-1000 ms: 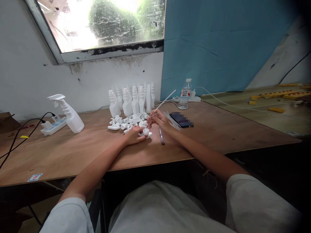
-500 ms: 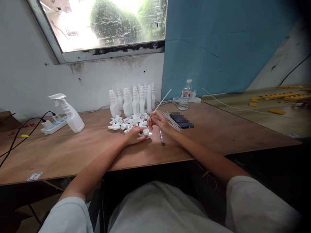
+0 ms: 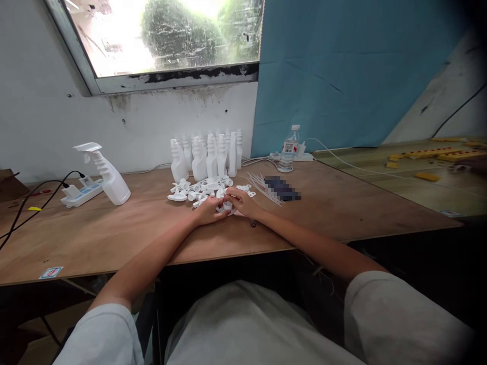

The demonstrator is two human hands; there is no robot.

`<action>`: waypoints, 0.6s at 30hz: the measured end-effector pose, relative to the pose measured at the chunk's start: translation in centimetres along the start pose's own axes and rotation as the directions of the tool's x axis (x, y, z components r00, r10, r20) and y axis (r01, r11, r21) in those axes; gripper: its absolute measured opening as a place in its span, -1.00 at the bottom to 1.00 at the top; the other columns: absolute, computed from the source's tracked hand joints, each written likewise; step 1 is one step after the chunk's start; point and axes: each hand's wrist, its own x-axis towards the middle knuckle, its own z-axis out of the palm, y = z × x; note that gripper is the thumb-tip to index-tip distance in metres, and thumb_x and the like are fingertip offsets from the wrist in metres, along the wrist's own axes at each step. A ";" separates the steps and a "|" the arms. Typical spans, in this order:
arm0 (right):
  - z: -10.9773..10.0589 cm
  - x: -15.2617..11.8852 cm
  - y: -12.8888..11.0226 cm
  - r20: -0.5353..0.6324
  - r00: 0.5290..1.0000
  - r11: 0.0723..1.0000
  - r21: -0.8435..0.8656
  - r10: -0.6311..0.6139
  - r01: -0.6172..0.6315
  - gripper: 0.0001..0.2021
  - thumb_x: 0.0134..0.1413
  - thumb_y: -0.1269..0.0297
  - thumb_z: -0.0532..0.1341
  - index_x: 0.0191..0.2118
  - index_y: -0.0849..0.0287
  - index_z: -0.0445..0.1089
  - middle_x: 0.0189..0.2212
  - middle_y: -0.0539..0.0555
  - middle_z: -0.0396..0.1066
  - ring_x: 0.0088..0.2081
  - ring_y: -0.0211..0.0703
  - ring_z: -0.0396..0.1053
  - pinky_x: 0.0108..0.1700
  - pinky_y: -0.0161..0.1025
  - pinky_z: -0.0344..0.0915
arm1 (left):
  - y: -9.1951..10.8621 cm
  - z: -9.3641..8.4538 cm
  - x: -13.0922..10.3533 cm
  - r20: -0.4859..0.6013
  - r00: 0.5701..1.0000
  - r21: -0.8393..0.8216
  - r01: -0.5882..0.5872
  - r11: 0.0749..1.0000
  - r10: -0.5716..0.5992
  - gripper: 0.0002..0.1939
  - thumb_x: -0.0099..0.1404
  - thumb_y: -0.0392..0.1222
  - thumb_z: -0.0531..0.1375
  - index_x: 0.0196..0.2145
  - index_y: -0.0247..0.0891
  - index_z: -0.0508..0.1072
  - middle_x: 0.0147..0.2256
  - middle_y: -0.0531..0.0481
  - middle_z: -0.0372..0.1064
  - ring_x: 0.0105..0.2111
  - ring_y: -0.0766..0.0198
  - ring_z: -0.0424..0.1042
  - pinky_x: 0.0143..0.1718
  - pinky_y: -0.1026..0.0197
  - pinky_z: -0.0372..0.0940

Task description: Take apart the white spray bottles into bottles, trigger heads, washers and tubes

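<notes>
A white spray head [image 3: 227,206] is held low over the table by my left hand [image 3: 208,211], its fingers closed round it. My right hand [image 3: 241,202] is pinched at the top of the same spray head; anything small between its fingertips is hidden. Behind the hands lies a pile of white spray heads [image 3: 187,190]. A pen [image 3: 253,222] shows partly from under my right wrist. Thin white tubes [image 3: 265,188] lie to the right, beside small flat white pieces [image 3: 247,190].
Several white bottles [image 3: 199,159] stand by the wall. An assembled spray bottle [image 3: 111,180] and a power strip [image 3: 84,193] are at left. A blurred dark phone [image 3: 282,188] and a clear water bottle [image 3: 289,150] are at right, with a cable behind.
My right hand has come down and left onto the spray head. The white tube that stood up from its fingers no longer shows there. The flat white pieces are now uncovered.
</notes>
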 end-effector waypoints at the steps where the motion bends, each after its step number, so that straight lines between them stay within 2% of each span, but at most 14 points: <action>1: -0.1 -0.1 0.0 0.006 1.000 1.000 0.006 0.006 -0.006 -0.66 0.26 0.08 0.07 -0.49 0.16 0.20 -0.51 -0.05 0.15 -0.43 -0.24 0.14 -0.33 -0.28 0.11 | 0.0 0.0 0.0 -0.003 1.000 0.000 -0.003 1.000 0.003 -0.78 0.25 -0.01 0.14 -0.36 -0.23 0.37 -0.47 0.02 0.35 -0.42 0.23 0.34 -0.22 0.16 0.26; 6: -0.4 0.1 0.0 0.065 0.998 0.998 0.058 0.022 -0.025 -0.64 0.22 0.03 0.12 -0.48 0.19 0.29 -0.49 -0.03 0.22 -0.41 -0.24 0.19 -0.32 -0.28 0.14 | 0.0 0.1 -0.3 -0.036 0.999 0.018 -0.013 1.000 0.014 -0.78 0.25 -0.01 0.15 -0.36 -0.23 0.37 -0.48 0.03 0.35 -0.40 0.22 0.36 -0.28 0.19 0.26; 11: -0.4 0.2 -0.5 0.076 0.995 0.985 0.151 0.068 -0.079 -0.65 0.14 0.00 0.20 -0.44 0.21 0.41 -0.44 0.02 0.31 -0.36 -0.21 0.25 -0.26 -0.26 0.18 | -0.3 0.5 -0.3 -0.073 0.996 0.091 -0.040 0.995 0.047 -0.77 0.24 -0.02 0.17 -0.43 -0.23 0.35 -0.50 0.03 0.34 -0.43 0.24 0.36 -0.25 0.18 0.28; 14: -0.5 0.3 -0.8 0.040 0.990 0.959 0.246 0.137 -0.143 -0.65 0.09 -0.03 0.22 -0.38 0.21 0.44 -0.42 0.03 0.34 -0.34 -0.20 0.28 -0.28 -0.27 0.21 | -0.5 0.5 0.0 -0.103 0.991 0.158 -0.065 0.985 0.082 -0.77 0.26 -0.04 0.18 -0.45 -0.24 0.35 -0.51 0.03 0.35 -0.43 0.24 0.37 -0.21 0.17 0.28; 18: -0.7 0.7 -0.7 -0.081 0.959 0.893 0.391 0.273 -0.221 -0.66 0.10 -0.05 0.21 -0.26 0.16 0.40 -0.45 -0.02 0.31 -0.41 -0.28 0.24 -0.35 -0.33 0.21 | -0.6 -0.2 0.2 -0.157 0.978 0.277 -0.090 0.957 0.137 -0.79 0.29 -0.07 0.17 -0.34 -0.28 0.40 -0.44 -0.03 0.40 -0.36 0.19 0.40 -0.19 0.14 0.27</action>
